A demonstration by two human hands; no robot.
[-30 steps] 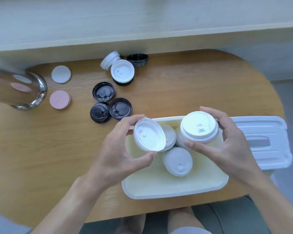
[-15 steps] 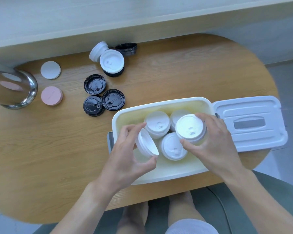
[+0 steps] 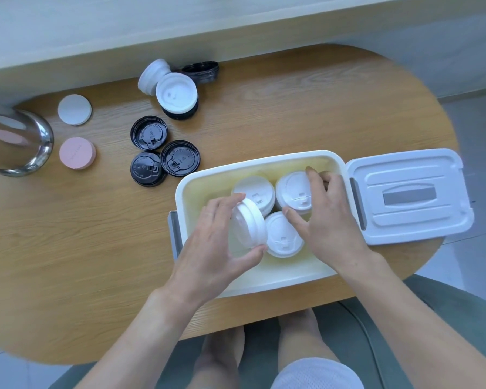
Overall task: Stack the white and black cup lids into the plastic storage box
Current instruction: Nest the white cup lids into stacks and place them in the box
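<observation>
The white plastic storage box (image 3: pixel 197 181) lies open at the table's near edge. Inside it, my left hand (image 3: pixel 216 242) grips a tilted stack of white lids (image 3: pixel 249 223) at the box's left side. My right hand (image 3: pixel 323 220) is shut on another stack of white lids (image 3: pixel 293 190) at the back right of the box. Two more white stacks sit inside, one at the back (image 3: pixel 254 192) and one in front (image 3: pixel 282 235). Three black lids (image 3: pixel 149 133) (image 3: pixel 180 158) (image 3: pixel 145 168) lie on the table left of the box.
The box's hinged lid (image 3: pixel 410 195) lies open to the right. At the back stand a white lid on a black stack (image 3: pixel 176 94), a tipped white stack (image 3: pixel 152 75) and a black stack (image 3: pixel 202 71). A white coaster (image 3: pixel 74 109), pink coaster (image 3: pixel 77 152) and steel vessel (image 3: pixel 20 141) occupy the left.
Both hands have lowered their white lid stacks from above the box down into it. The right hand's stack moved toward the back right corner.
</observation>
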